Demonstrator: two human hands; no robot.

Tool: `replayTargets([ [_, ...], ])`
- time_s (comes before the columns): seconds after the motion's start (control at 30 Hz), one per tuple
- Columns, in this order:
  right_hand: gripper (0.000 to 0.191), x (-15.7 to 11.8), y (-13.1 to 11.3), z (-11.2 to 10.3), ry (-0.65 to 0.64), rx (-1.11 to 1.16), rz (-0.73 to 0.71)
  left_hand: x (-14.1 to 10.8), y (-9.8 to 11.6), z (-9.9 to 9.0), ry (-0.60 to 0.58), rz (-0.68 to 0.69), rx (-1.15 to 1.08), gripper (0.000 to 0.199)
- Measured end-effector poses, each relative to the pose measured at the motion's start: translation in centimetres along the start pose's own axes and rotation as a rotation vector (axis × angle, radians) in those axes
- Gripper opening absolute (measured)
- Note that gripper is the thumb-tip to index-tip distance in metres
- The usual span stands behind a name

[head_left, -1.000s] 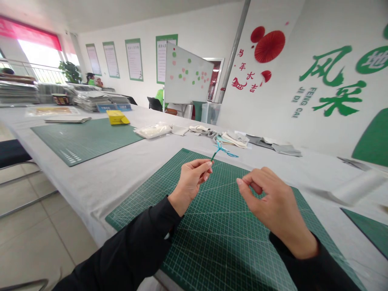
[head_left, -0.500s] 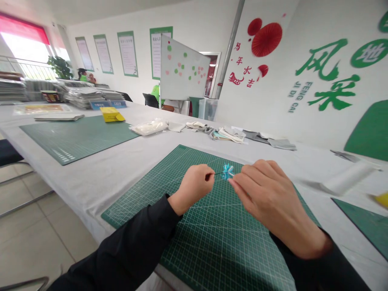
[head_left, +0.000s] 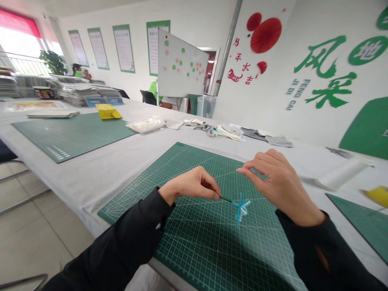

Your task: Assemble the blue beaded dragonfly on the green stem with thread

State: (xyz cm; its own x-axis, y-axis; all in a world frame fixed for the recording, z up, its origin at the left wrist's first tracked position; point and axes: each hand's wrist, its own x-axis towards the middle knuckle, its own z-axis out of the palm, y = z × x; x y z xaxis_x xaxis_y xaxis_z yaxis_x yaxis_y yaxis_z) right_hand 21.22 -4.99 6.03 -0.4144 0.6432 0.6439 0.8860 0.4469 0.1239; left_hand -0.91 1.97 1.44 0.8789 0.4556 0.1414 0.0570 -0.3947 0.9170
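My left hand (head_left: 194, 184) pinches the dark green stem (head_left: 226, 199) of a small craft flower between thumb and fingertips. The flower's head (head_left: 241, 210) has thin turquoise petals with white, bead-like rows, and points right and slightly down. Above and to the right of it, my right hand (head_left: 268, 182) is apart from the flower, its thumb and forefinger pressed together. Whether something fine, such as a thread, is in that pinch is too small to make out. Both hands are over a green cutting mat (head_left: 194, 242) with a white grid.
A second cutting mat (head_left: 69, 135) lies at the left, with a yellow packet (head_left: 107, 111) on its far edge. Beyond my mat are a plastic bag (head_left: 147, 124) and fabric pieces (head_left: 226, 131). Stacked papers (head_left: 81, 93) stand far left. A white roll (head_left: 342, 176) lies at the right.
My right hand has come off the flower and moved up and right. The flower's head has tipped down and turned, showing its petals spread, while my left hand keeps the stem.
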Motion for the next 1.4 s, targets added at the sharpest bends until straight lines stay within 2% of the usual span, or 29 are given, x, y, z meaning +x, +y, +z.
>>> replayTargets([
  [0.17, 0.022, -0.1, 0.3, 1.3, -0.010, 0.144, 0.085, -0.2, 0.1, 0.2, -0.012, -0.032, -0.245, 0.015],
  [0.4, 0.021, -0.6, 0.8, 3.0, -0.060, 0.282, 0.256, 0.4, -0.6, 0.2, 0.266, 0.012, -0.563, 0.019],
  [0.53, 0.025, -1.7, 0.2, 3.4, -0.029, 0.291, 0.389, 1.0, -0.9, 0.5, 0.372, 0.009, -0.669, 0.018],
  [0.83, 0.027, -4.2, -3.2, 4.8, 0.155, 0.255, 0.584, 1.4, -1.1, 1.1, 0.468, -0.010, -0.743, 0.017],
  [1.03, 0.025, -3.9, -4.7, 4.9, 0.288, 0.136, 0.479, 1.5, -1.1, 1.2, 0.540, -0.022, -0.770, 0.021],
  [1.4, 0.022, -3.8, -6.0, 4.3, 0.461, 0.009, 0.323, 1.4, -0.7, 1.3, 0.568, -0.012, -0.803, 0.015],
])
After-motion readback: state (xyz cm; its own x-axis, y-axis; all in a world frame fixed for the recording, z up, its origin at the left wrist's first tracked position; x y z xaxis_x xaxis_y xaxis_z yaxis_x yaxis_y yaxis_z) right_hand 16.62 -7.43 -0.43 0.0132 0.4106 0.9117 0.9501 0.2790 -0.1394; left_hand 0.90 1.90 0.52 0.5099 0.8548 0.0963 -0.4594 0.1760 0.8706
